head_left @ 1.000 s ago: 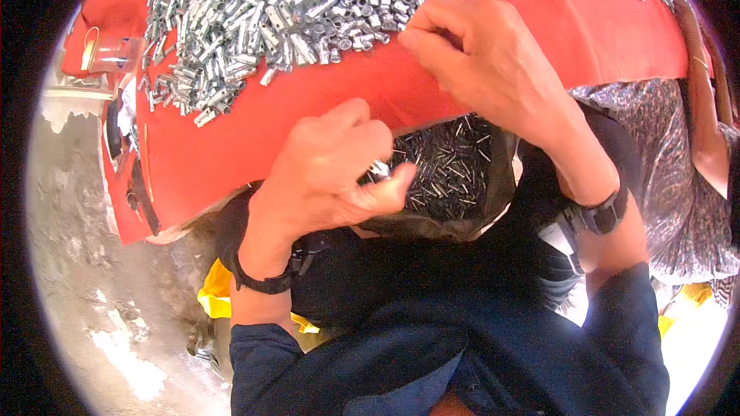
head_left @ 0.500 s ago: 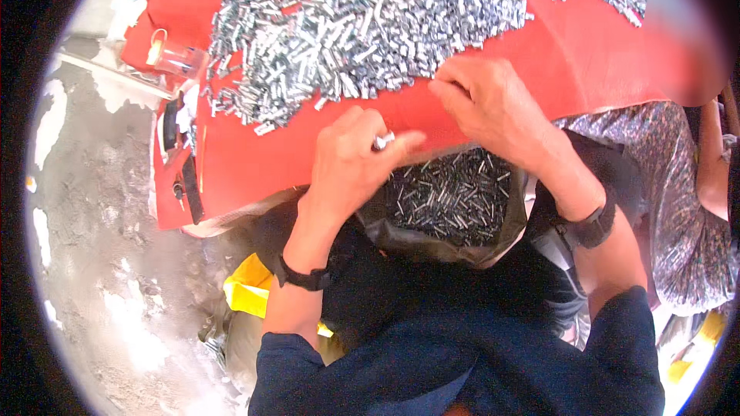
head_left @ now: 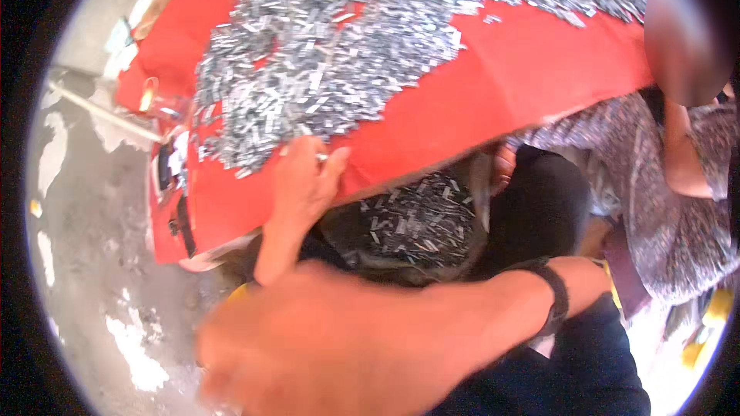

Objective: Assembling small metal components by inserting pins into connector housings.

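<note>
One small metal piece (head_left: 321, 157) sits pinched in your left fingers (head_left: 333, 163), thumb closed against it, right at the near edge of the big heap of metal pieces (head_left: 370, 54). Left hand (head_left: 304, 185) rests on the red tabletop (head_left: 493, 100), wrist hanging off its near edge. Heap covers most of the far half of the red surface. Just below the edge, between your arms, dark bag (head_left: 412, 223) sits open in your lap, holding more of the same pieces. Right hand (head_left: 308, 347) is close to the camera, blurred, crossing the lower frame; can't tell whether its fingers are open or closed. Black band (head_left: 556, 296) on that wrist. Another person in patterned fabric (head_left: 655, 208) sits at right.
</note>
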Available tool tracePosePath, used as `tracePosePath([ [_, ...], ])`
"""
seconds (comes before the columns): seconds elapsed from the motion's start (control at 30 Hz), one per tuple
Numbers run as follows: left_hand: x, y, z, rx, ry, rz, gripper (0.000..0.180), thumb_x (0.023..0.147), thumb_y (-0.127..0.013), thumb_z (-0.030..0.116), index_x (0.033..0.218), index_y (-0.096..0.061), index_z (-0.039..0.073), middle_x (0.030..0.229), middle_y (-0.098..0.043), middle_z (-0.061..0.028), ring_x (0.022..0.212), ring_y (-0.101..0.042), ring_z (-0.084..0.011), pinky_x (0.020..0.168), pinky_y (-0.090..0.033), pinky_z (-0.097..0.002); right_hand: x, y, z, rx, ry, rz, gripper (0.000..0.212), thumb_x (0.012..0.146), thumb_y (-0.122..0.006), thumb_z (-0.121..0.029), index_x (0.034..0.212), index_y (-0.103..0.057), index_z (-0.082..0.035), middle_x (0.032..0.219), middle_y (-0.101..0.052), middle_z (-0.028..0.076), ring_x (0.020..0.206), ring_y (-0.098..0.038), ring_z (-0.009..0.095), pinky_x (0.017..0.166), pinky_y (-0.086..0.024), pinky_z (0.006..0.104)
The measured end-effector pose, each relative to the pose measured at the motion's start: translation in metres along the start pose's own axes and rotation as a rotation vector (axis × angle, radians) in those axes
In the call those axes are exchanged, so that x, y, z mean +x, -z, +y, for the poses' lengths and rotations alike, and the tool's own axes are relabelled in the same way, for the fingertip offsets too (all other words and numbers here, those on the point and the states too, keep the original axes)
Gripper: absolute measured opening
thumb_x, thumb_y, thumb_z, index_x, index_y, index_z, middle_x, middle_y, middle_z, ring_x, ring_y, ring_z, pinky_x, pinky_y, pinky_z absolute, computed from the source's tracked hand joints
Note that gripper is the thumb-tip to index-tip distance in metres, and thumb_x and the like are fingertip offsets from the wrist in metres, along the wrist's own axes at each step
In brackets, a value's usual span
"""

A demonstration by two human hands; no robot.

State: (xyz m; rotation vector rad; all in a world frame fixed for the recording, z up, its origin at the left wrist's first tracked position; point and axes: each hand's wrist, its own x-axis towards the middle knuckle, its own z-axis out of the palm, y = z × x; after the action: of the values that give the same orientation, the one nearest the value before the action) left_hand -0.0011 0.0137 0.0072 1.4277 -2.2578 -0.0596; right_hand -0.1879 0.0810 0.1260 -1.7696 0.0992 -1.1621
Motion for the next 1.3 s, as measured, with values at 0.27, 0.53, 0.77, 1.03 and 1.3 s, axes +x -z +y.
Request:
tracePosePath([
  [0.27, -0.029, 0.011, 0.031, -0.041, 0.03, -0.115, 0.029, 0.084, -0.076, 0.021, 0.086, -0.054, 0.003, 0.079, -0.055, -0.0167, 0.07, -0.056, -0.0373, 0.06, -0.044, -0.0449, -0.011, -0.01, -0.077, 0.642, 0.103, 0.028, 0.034, 0.089, -0.066, -0.021, 0.066, -0.055, 0.003, 0.059, -0.054, 0.019, 0.052, -0.053, 0.03, 0.051, -0.04, 0.0396],
  [0.53, -0.041, 0.022, 0.044, -0.095, -0.017, -0.15, 0.028, 0.085, -0.076, 0.021, 0.088, -0.056, 0.002, 0.08, -0.055, -0.0169, 0.069, -0.056, -0.0375, 0.06, -0.045, -0.0445, 0.021, -0.012, -0.077, 0.858, 0.251, -0.305, 0.032, 0.087, -0.059, -0.018, 0.067, -0.054, 0.006, 0.06, -0.054, 0.021, 0.053, -0.052, 0.032, 0.051, -0.04, 0.0401],
  [0.77, -0.049, 0.028, 0.046, -0.109, -0.078, -0.15, 0.029, 0.083, -0.077, 0.022, 0.084, -0.054, 0.004, 0.077, -0.055, -0.015, 0.068, -0.057, -0.0351, 0.058, -0.044, -0.0434, -0.002, -0.105, -0.07, 0.228, -0.033, -0.046, 0.022, 0.086, -0.058, -0.013, 0.073, -0.057, 0.005, 0.067, -0.057, 0.018, 0.058, -0.054, 0.029, 0.055, -0.044, 0.0379],
  [1.03, -0.037, 0.071, 0.069, -0.334, 0.128, -0.366, 0.03, 0.088, -0.072, 0.029, 0.089, -0.056, 0.004, 0.081, -0.057, -0.0148, 0.077, -0.06, -0.0342, 0.067, -0.047, -0.0434, -0.013, 0.002, 0.0, -0.363, -0.343, 0.127, 0.007, 0.086, -0.061, -0.007, 0.087, -0.065, 0.0, 0.08, -0.065, 0.01, 0.067, -0.061, 0.019, 0.061, -0.049, 0.0329],
  [1.3, -0.005, 0.029, -0.001, -0.624, -0.037, -0.32, 0.015, 0.095, -0.051, 0.01, 0.103, -0.058, 0.0, 0.093, -0.061, -0.0168, 0.085, -0.06, -0.0296, 0.078, -0.047, -0.0383, -0.047, 0.082, 0.113, -1.03, -0.476, 0.23, 0.006, 0.089, -0.06, -0.008, 0.09, -0.061, -0.002, 0.083, -0.062, 0.018, 0.075, -0.062, 0.04, 0.065, -0.05, 0.045],
])
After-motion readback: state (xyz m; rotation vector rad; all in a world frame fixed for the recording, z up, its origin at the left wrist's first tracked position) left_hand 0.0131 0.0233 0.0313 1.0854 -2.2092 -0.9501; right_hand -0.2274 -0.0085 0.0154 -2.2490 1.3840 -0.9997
